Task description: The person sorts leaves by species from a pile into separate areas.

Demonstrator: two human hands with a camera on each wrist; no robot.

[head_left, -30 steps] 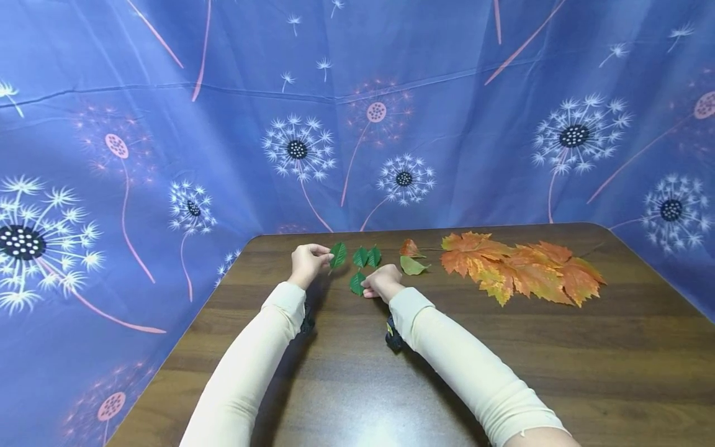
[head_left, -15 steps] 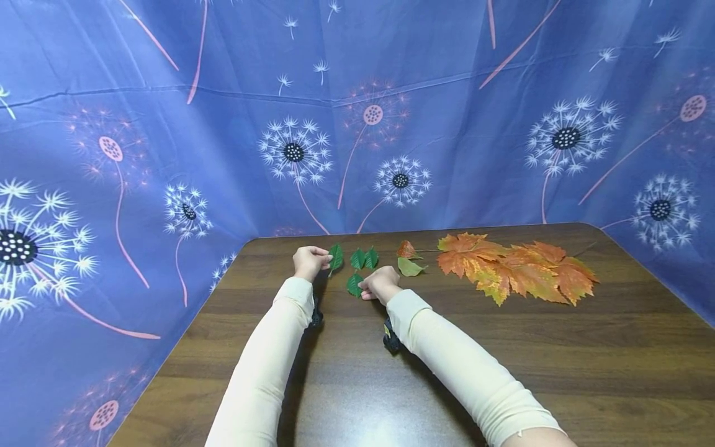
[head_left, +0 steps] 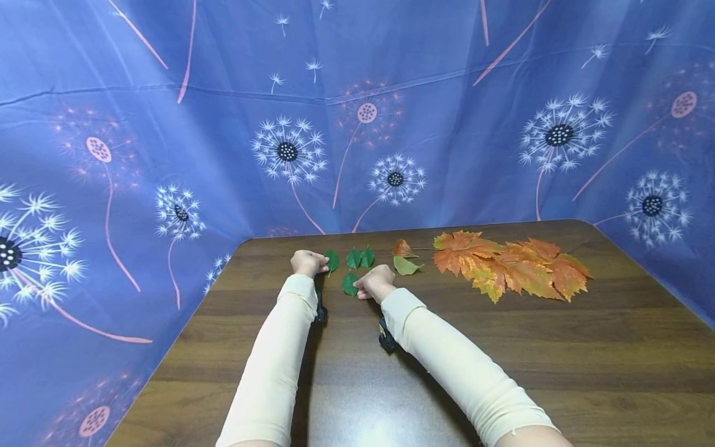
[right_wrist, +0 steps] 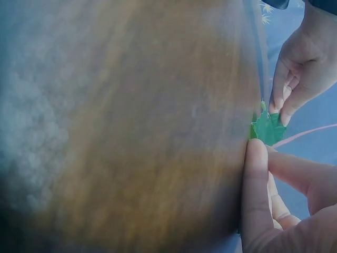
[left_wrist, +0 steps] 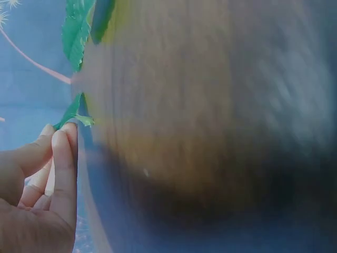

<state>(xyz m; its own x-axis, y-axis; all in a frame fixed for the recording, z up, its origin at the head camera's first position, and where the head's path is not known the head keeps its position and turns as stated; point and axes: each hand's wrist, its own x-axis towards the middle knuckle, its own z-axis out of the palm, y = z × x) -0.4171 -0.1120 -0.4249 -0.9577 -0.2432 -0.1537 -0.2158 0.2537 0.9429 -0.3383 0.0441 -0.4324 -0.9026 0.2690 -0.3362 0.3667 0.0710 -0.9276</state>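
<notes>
My left hand [head_left: 307, 263] pinches a small green leaf [head_left: 332, 261] with serrated edges between thumb and fingertips, near the table's back edge. The left wrist view shows that leaf [left_wrist: 71, 112] tilted up from the fingertips. Slightly nearer to me, my right hand [head_left: 377, 283] pinches the right edge of another green leaf [head_left: 349, 284], which lies close over the tabletop. In the right wrist view the right thumb and index finger come together at a green leaf [right_wrist: 268, 127], with the left hand just beyond it.
Two more green leaves, a left one [head_left: 354, 257] and a right one [head_left: 367, 257], lie side by side. Right of them are a small orange leaf [head_left: 402, 248], a yellow-green leaf [head_left: 406, 266] and a spray of orange maple leaves [head_left: 514, 264]. A blue dandelion-print curtain [head_left: 447, 112] borders the wooden table [head_left: 503, 347].
The left hand's leaf has come down a little toward the table, and the left forearm has swung right. My right hand keeps its place at its leaf. The head view has shifted slightly.
</notes>
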